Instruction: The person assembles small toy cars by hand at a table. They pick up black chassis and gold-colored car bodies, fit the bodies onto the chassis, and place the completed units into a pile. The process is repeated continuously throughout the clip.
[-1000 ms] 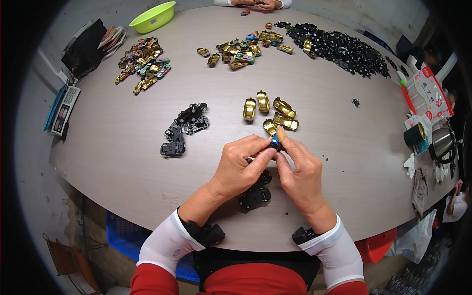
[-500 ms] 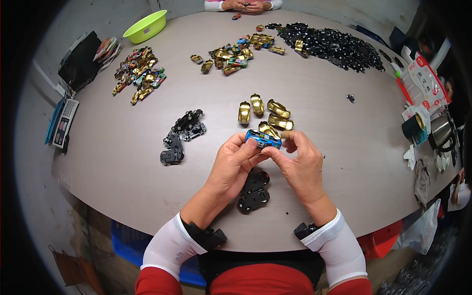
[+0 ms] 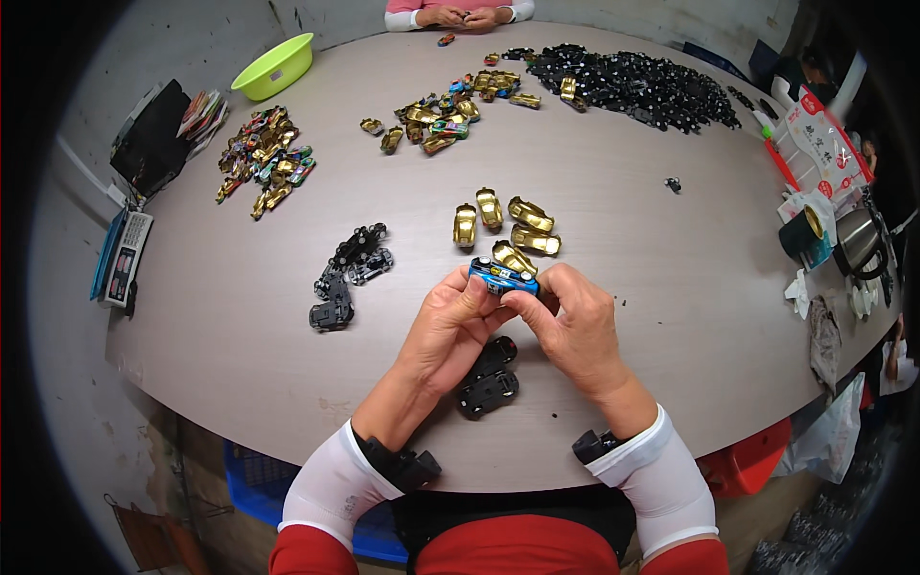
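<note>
A small blue toy car [image 3: 504, 277] is held above the table between both hands. My left hand [image 3: 452, 326] grips its left end with thumb and fingers. My right hand [image 3: 573, 324] pinches its right end. Just beyond the car lie several gold toy car bodies [image 3: 506, 222]. Two black car chassis [image 3: 489, 379] rest on the table under my wrists. A cluster of more black chassis [image 3: 347, 273] lies to the left.
The round grey table [image 3: 671, 297] carries a big pile of black parts [image 3: 634, 84], gold and coloured cars [image 3: 448, 113], another coloured pile [image 3: 264, 161] and a green bowl [image 3: 275, 65]. Another person's hands [image 3: 462, 15] are at the far edge. Cups and a kettle [image 3: 832, 240] stand right.
The blue car has been turned and lifted into view between my fingertips; both hands stay together at the same spot over the table.
</note>
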The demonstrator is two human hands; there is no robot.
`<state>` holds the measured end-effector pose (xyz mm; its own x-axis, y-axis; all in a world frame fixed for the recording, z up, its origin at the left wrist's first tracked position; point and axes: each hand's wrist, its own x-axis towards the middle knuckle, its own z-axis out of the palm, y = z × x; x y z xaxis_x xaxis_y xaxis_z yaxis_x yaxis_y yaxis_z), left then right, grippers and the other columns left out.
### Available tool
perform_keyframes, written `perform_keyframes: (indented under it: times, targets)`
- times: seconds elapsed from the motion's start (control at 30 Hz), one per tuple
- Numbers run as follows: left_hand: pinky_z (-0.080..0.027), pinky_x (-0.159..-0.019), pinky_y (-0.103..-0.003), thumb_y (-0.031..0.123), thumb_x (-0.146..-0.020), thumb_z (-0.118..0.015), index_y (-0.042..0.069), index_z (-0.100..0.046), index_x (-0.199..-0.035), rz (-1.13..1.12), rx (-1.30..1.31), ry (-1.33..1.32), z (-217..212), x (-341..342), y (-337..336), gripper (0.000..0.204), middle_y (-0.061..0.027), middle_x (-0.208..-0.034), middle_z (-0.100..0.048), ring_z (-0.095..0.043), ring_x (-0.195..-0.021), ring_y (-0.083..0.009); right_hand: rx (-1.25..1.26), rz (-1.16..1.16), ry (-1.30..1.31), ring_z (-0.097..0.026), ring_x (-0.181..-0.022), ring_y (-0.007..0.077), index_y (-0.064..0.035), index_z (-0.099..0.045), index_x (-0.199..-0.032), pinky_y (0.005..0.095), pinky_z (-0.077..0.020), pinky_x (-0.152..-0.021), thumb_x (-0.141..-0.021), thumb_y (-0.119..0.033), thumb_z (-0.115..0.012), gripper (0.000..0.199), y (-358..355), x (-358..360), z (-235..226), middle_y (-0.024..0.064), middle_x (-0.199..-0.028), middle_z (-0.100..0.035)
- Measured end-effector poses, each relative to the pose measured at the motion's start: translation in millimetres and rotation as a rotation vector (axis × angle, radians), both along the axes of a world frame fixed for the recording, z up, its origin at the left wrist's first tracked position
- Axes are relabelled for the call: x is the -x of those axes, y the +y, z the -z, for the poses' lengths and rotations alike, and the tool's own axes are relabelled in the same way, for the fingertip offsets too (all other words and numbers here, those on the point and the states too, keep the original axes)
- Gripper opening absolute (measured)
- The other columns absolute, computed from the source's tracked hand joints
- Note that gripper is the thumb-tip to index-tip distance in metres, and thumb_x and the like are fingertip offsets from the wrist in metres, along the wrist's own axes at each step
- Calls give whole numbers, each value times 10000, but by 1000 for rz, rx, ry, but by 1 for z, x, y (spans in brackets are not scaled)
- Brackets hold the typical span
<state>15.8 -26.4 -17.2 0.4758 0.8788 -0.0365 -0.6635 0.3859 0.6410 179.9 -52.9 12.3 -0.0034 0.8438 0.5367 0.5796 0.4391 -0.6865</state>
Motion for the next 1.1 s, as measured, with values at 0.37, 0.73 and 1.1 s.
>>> perform_keyframes:
  times: [0.37,0.73,1.1]
  targets:
    - [-442,-990,-338,178,-933,-627,53,-583,-1096,-87,-286,255,-9,3,3,210,-72,-1150,-636,-597,-1061,-157,781,-318,795,-616,-572,122,-22,-621,-944,226,-483,-520,-926,-412,-624,390,2,-16,-9,50,-709,-626]
    - [-500,-829,-279,183,-937,-628,9,-579,-1213,-13,-57,383,-18,7,0,330,-52,-1037,-633,-609,-930,-129,752,-284,930,-590,-604,84,-9,-607,-1120,211,-495,-535,-936,-259,-633,312,6,-18,1,48,-842,-611]
    - [-538,-774,-269,140,-907,-661,-12,-619,-1122,-81,-13,442,-18,2,-4,268,-60,-966,-658,-631,-816,-139,210,-112,292,-587,-606,97,8,-619,-1030,244,-482,-543,-887,-142,-667,213,5,-2,10,67,-805,-649]
